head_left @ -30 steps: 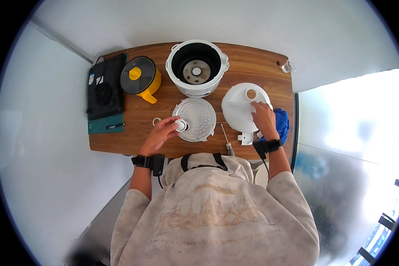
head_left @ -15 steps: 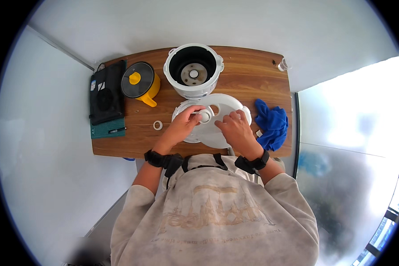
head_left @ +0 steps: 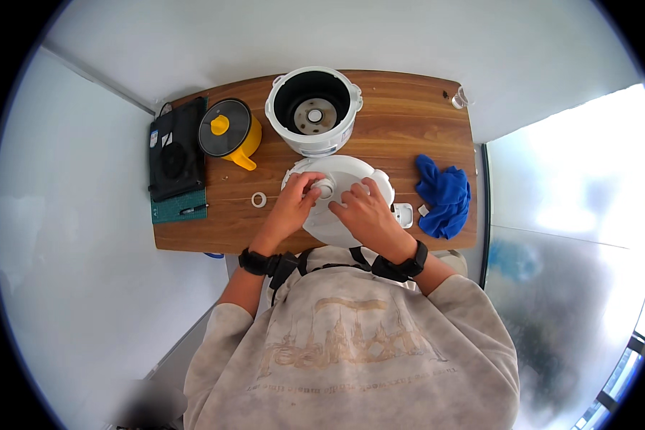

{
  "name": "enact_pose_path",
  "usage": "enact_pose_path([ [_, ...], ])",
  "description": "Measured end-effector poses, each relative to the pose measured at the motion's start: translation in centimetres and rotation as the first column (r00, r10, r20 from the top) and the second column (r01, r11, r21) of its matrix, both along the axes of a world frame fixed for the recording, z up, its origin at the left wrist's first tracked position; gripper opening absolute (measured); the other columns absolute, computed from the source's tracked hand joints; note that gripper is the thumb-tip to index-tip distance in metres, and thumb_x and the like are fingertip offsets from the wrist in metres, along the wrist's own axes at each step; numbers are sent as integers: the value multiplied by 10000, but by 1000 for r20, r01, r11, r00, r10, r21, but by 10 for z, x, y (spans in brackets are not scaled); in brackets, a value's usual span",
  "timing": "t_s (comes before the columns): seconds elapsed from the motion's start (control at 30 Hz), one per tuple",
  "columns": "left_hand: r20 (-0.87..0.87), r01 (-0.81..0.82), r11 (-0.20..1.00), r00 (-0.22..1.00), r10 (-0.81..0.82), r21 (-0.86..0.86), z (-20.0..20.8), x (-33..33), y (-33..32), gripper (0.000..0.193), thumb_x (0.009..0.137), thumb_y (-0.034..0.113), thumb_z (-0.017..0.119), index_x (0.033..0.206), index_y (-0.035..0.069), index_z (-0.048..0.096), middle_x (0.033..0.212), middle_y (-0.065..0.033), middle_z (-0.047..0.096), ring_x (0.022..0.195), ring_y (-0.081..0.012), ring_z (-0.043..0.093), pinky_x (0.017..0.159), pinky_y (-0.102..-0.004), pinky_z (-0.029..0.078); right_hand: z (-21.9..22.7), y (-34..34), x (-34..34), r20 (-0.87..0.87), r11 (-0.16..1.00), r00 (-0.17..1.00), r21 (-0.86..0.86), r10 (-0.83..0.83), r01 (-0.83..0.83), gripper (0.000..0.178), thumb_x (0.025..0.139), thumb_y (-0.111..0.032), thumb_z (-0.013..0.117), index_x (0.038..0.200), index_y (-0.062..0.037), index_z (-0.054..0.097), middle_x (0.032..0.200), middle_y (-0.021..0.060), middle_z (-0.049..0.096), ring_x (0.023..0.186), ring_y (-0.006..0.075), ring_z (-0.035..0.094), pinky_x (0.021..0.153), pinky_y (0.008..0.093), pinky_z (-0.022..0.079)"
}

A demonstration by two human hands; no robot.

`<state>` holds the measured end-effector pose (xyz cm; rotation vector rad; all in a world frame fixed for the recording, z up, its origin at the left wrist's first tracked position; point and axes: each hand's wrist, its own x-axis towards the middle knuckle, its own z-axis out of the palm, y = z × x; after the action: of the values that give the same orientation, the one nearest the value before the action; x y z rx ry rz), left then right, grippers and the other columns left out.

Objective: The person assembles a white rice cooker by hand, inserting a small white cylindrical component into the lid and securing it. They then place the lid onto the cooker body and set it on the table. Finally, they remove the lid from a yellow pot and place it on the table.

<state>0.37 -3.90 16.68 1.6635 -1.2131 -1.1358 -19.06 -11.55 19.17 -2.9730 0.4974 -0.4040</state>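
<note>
My left hand (head_left: 294, 206) pinches a small white round cap (head_left: 324, 188) between thumb and fingers. It is held over the left part of a white round plastic panel (head_left: 330, 228), which looks like a cooker lid part. My right hand (head_left: 369, 218) is closed, its fingers curled at the panel's middle, just right of the cap; the fingertips are partly hidden. The panel leans toward me at the table's front edge. Behind it stands a white electric cooker (head_left: 321, 147) without a lid, its dark inside and round heating plate (head_left: 314, 117) showing.
A white ring (head_left: 259, 200) lies left of my left hand. Farther left are a yellow pot (head_left: 244, 150) with a dark lid, a black flat appliance (head_left: 177, 154) and a green cutting mat (head_left: 172, 210). A white rectangular part (head_left: 404, 216), a blue cloth (head_left: 446, 197) and a clear cup (head_left: 459, 100) are at right.
Both hands and the panel have shifted slightly, the panel and right hand to the left. The white rectangular part at right now shows. The cap stays in my left fingers.
</note>
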Motion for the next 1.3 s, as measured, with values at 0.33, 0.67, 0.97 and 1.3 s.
enact_pose_path([
  [0.33,187,-95,991,976,112,-96,6,-1,0,237,935,110,662,1144,50,567,1060,-101,534,865,-207,616,728,-301,528,3,0,0,20,1000,999,-5,27,-27,101,794,-127,629,873,-142,691,796,21,602,908,205,595,1011,447,383],
  [0.67,189,-167,982,965,182,-92,-8,18,3,634,826,347,798,1286,35,493,1220,-166,582,1102,-280,582,944,-390,486,8,-12,-10,71,967,997,248,37,-53,420,708,40,629,1075,-140,727,963,43,643,1075,249,571,1123,483,359],
  [0.97,-214,-132,990,967,139,48,-8,23,1,658,783,340,826,1257,9,511,1076,-108,650,952,-158,626,821,-302,531,13,-23,-16,78,933,994,344,82,-104,437,675,68,646,1050,-138,737,1046,65,645,1129,263,573,1122,462,377],
  [1.3,-221,-163,985,960,172,57,24,9,1,591,746,319,850,1142,25,523,1041,-95,632,919,-148,610,800,-292,525,17,-22,-20,119,940,990,325,70,-105,431,713,27,644,1133,-71,662,1103,137,622,1139,312,575,1079,459,405],
])
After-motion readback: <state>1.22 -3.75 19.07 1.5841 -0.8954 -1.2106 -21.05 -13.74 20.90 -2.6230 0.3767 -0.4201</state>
